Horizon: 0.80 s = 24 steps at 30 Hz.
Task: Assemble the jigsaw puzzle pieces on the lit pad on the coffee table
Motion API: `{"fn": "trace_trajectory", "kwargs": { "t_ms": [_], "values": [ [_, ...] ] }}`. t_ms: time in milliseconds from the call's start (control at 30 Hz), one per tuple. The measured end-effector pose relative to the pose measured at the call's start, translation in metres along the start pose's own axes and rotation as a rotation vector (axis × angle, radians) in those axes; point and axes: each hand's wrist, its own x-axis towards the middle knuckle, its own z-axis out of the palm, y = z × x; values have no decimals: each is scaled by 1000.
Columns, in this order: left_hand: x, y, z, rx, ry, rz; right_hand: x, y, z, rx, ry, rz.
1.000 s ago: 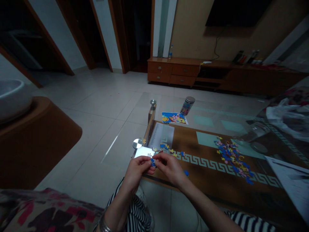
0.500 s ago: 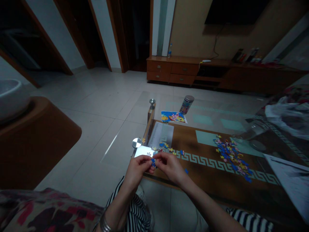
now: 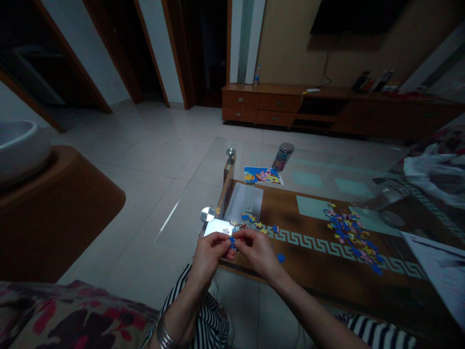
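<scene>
Over the near left part of the glass table, my left hand (image 3: 209,251) and my right hand (image 3: 254,249) meet, both closed in a pinch. Between their fingertips are small blue jigsaw puzzle pieces (image 3: 233,242); the fingers partly cover them, so how they join cannot be made out. Just beyond the hands lies a loose row of puzzle pieces (image 3: 250,220). One blue piece (image 3: 281,258) rests by itself right of my right hand. Farther right spreads a larger heap of blue, yellow and pink pieces (image 3: 350,232).
A colourful cartoon picture card (image 3: 263,176) lies on the glass, beside a cylindrical tin (image 3: 283,157). To the right are a clear glass (image 3: 390,196), a white plastic bag (image 3: 436,174) and papers (image 3: 436,271). A round metal table fitting (image 3: 208,214) sits near my left hand.
The view has shifted very slightly. Both hands stay together at the same spot, still pinching the blue puzzle pieces, with only small finger movement.
</scene>
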Motion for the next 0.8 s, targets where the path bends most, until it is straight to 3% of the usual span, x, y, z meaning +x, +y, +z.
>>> {"fn": "trace_trajectory", "kwargs": {
  "t_ms": [300, 533, 800],
  "values": [
    [0, 1, 0, -19, 21, -7, 0, -3, 0, -3, -11, 10],
    [-1, -1, 3, -36, 27, 7, 9, -11, -20, 96, -218, 62],
    [-2, -2, 7, -17, 49, 44, 7, -12, -18, -31, -127, -35]
  ]
}}
